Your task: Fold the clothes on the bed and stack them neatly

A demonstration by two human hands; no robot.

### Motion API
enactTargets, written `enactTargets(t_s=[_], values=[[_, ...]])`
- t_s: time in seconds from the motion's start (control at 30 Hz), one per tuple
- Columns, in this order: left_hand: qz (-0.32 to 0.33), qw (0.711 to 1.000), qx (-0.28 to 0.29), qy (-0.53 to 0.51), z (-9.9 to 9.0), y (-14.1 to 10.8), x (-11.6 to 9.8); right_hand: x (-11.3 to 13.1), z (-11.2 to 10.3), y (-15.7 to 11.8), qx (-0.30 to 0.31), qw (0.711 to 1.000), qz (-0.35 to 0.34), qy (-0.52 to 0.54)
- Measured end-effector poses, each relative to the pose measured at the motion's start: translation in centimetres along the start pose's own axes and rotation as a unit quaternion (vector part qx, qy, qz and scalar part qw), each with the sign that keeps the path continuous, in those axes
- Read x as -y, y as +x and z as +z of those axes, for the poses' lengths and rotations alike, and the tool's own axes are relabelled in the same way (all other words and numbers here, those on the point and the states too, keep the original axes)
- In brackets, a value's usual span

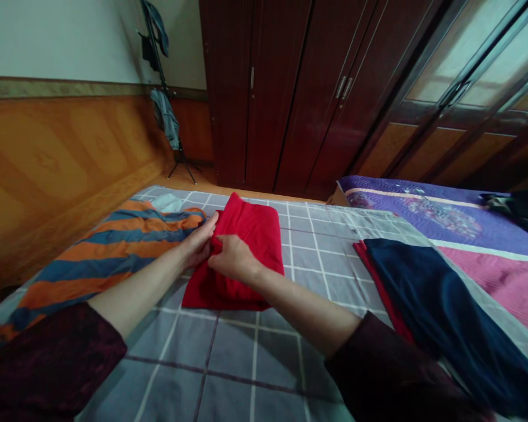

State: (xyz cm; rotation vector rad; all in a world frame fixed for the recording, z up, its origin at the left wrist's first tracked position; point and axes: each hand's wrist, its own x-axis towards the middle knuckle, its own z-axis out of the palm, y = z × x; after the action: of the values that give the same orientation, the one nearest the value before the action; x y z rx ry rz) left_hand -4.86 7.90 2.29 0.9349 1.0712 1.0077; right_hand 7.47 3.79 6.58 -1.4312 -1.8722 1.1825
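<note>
1. Red cloth (257, 234) lay folded on the bed (281, 351), over a grey checked sheet — both hands were at its left side.
2. Right hand (234, 258): fingers were curled and gripped the cloth's left edge.
3. Left hand (201, 243): touched the same edge, just beside the right; its fingers were partly hidden — grip could not be determined.
4. Orange-and-blue striped fabric (105, 255) lay to the left.
5. Dark blue garment (440, 305) lay to the right, well apart.
6. Wardrobe (286, 88) stood closed beyond the bed.
</note>
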Motion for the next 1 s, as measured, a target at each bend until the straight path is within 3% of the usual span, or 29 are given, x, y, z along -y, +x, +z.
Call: enactTargets(t_s=[0.07, 0.13, 0.23, 0.4, 0.63, 1.0], values=[[-0.020, 1.000, -0.008, -0.022, -0.4, 0.1, 0.2, -0.3, 2.4, -1.7, 0.035, 0.990, -0.056, -0.123], [-0.031, 0.999, -0.020, -0.029, -0.5, 0.3, 0.5, -1.4, 3.1, -4.2, 0.017, 0.959, -0.152, -0.239], [-0.007, 0.999, -0.037, -0.010, -0.3, 0.6, 1.0, -4.0, 2.2, -8.0, -0.030, 0.905, -0.254, -0.339], [0.036, 0.997, -0.067, 0.020, -0.3, 1.3, 1.3, -7.9, -0.5, -10.8, -0.070, 0.863, -0.274, -0.419], [0.039, 0.993, -0.109, 0.038, -1.7, 1.5, 1.7, -9.6, -2.5, -9.9, -0.151, 0.879, -0.262, -0.369], [0.011, 0.992, -0.123, 0.030, -1.5, 0.9, 1.4, -10.6, -2.8, -9.2, -0.122, 0.916, -0.260, -0.278]])
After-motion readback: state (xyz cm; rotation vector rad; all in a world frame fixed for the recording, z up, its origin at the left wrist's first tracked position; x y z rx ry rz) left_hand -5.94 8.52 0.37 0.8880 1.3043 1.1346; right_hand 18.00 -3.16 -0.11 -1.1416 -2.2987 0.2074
